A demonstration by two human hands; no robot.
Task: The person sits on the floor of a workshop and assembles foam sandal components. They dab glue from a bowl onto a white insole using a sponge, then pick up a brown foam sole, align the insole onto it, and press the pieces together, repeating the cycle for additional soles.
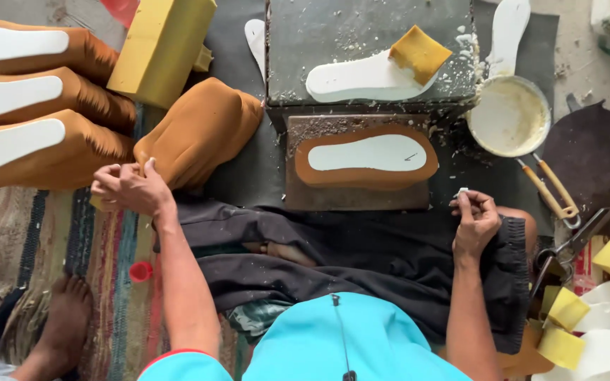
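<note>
My left hand [130, 188] rests at the near edge of a stack of tan leather shoe pieces [202, 130], fingers curled, pinching something small that I cannot make out. Over my right knee, my right hand [474, 215] pinches a small white bit [462, 192] between thumb and fingers. Between the hands, a tan leather piece [366, 156] with a white insole [370, 152] on top lies on a small brown board [354, 194].
A grey stone block [361, 28] carries a white sole [361, 81] and a yellow sponge [419, 53]. A pan of white glue [508, 116], scissors [570, 247], yellow foam blocks [162, 46], finished tan pieces [37, 148] and another person's bare feet [58, 321] surround me.
</note>
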